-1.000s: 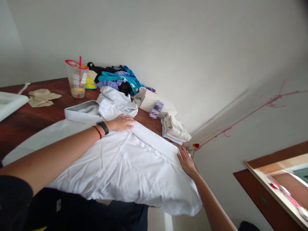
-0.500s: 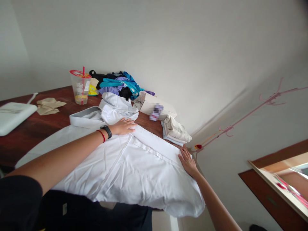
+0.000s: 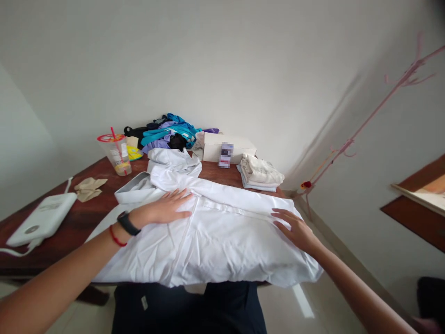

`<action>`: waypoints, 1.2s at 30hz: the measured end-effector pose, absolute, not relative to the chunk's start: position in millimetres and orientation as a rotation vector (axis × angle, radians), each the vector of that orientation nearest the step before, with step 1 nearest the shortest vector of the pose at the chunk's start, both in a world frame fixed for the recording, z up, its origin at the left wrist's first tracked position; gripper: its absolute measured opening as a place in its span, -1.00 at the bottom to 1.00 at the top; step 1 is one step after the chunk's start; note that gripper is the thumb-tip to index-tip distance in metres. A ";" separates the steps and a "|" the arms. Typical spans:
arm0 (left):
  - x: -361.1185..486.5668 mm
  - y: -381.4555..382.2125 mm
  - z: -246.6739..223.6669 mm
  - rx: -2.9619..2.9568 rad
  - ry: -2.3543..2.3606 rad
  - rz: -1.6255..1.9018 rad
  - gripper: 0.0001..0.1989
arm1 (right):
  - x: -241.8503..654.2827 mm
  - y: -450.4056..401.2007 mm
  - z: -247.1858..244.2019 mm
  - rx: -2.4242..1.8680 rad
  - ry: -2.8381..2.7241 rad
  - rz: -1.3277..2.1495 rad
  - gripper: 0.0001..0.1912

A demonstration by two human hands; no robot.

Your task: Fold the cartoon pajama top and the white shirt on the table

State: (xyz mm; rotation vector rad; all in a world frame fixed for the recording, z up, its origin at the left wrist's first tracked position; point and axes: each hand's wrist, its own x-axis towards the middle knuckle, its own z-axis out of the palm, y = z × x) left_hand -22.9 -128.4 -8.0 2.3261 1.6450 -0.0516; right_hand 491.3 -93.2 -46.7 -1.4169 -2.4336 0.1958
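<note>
A white shirt lies spread over the front of the dark wooden table, with wrinkles in its lower part and its front edge hanging at the table's edge. Its stiff collar stands up at the left. My left hand rests flat on the shirt near the collar, fingers spread. On the right part of the cloth lies my right hand, its fingers apart and pointing left. Neither hand grips the fabric.
Behind the shirt are a pile of blue and purple clothes, a white box and folded cloths. At the left are a plastic cup, a crumpled napkin and a white device. A pink rack stands right.
The view has shifted and tilted. My right hand has moved from the shirt's far right edge inward and toward me. My left hand has slid a little toward me on the cloth.
</note>
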 end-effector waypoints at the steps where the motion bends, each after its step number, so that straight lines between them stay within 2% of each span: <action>1: -20.1 -148.4 -8.5 2.367 1.576 -0.045 -0.16 | 482.1 -106.1 -44.4 -1.319 -2.455 0.276 -0.56; 3: -10.3 -188.1 -12.9 2.454 1.442 -0.050 -0.09 | 466.3 -125.3 -42.2 -1.203 -2.484 0.357 -0.61; 6: 8.7 -237.3 -25.9 2.599 1.286 -0.099 0.19 | 455.5 -134.7 -45.5 -1.176 -2.445 0.387 -0.65; 7: 14.3 -249.2 -30.6 2.671 1.267 -0.094 0.23 | 455.4 -133.9 -47.8 -1.185 -2.414 0.399 -0.65; 12: 25.1 -277.1 -40.9 3.095 1.322 0.059 -0.03 | 460.3 -126.7 -56.0 -1.182 -2.329 0.478 -0.65; 19: 13.7 -281.0 -33.4 3.249 1.143 0.207 -0.20 | 460.2 -130.0 -52.8 -1.142 -2.325 0.412 -0.70; 24: 4.2 -277.9 -37.6 3.179 1.077 0.305 -0.29 | 449.4 -146.0 -38.2 -1.094 -2.347 0.329 -0.73; 29: 1.2 -269.4 -21.1 2.757 1.187 0.371 -0.35 | 399.8 -190.5 -17.0 -0.806 -2.364 0.289 -0.76; 31: 3.9 -262.8 -4.6 2.496 1.312 0.337 -0.46 | 371.6 -211.8 -15.4 -0.738 -2.382 0.266 -0.69; 34: 9.0 -249.4 21.2 2.210 1.424 0.288 -0.57 | 331.6 -239.7 -24.1 -0.731 -2.494 0.157 -0.32; 36: 10.6 -240.8 33.7 2.139 1.452 0.261 -0.55 | 313.9 -250.9 -34.9 -0.799 -2.521 0.054 -0.20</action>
